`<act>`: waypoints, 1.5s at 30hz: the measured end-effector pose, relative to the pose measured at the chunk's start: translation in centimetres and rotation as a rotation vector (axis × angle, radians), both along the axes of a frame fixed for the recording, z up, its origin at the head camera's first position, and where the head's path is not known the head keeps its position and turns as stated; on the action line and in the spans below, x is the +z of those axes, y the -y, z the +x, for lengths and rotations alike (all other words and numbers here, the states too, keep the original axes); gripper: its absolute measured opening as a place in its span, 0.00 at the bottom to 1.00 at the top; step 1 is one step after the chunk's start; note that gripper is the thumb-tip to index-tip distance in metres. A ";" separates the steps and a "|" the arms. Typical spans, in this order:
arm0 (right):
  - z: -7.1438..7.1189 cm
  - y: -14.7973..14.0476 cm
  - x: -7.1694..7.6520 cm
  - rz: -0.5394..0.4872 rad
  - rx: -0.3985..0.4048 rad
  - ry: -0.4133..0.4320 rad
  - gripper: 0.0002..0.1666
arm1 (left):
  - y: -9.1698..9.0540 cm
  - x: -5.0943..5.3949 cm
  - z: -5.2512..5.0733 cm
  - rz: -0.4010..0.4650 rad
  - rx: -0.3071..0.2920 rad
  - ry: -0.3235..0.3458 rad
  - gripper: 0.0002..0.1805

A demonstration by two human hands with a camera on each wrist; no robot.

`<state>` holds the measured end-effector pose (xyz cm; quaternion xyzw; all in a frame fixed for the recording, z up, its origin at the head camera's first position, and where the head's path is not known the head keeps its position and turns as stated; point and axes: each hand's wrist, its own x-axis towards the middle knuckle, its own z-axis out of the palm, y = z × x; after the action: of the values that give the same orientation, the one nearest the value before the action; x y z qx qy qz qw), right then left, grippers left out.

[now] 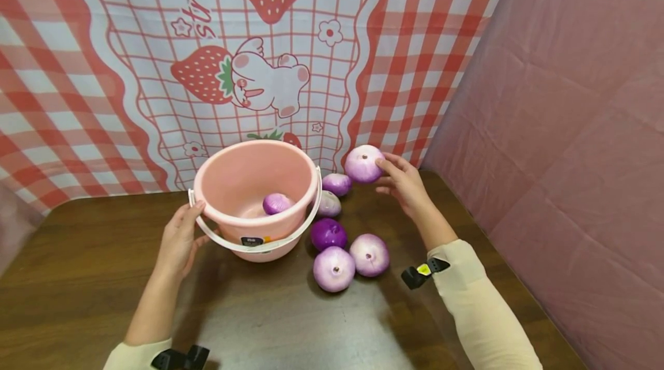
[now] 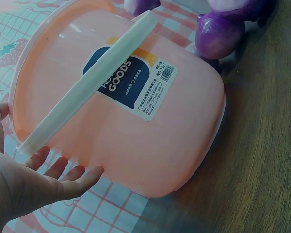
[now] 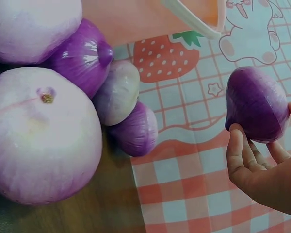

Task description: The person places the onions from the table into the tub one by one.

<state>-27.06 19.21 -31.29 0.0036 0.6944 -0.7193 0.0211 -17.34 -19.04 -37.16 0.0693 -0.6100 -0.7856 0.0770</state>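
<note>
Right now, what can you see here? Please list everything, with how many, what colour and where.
Table: one, brown, under the bucket
Bucket: one, pink, on the table
Handle: one, white, on the bucket
Label: one, blue, white and orange, on the bucket's side
Onions: seven, purple to whitish, one inside the bucket, one held, five right of it
Printed cloth: one, red and white, behind the table
Plain cloth: at least one, pink, at right
Wrist devices: two, mostly black, at the wrists
Sleeves: two, cream, on the arms
Left hand: one, bare, holding the bucket's rim
Right hand: one, bare, gripping an onion
</note>
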 end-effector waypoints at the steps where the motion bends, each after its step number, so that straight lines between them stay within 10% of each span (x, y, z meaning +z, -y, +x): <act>1: 0.0 0.1 0.1 0.003 0.001 -0.002 0.30 | 0.0 0.0 0.0 -0.002 0.000 -0.001 0.05; 45: 0.6 3.2 3.3 -0.003 0.061 -0.063 0.30 | 0.0 -0.1 0.0 0.006 -0.007 -0.021 0.04</act>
<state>-26.44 16.05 -28.03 -0.0404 0.6935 -0.7190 0.0212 -17.34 -18.99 -37.24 0.0588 -0.6070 -0.7884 0.0805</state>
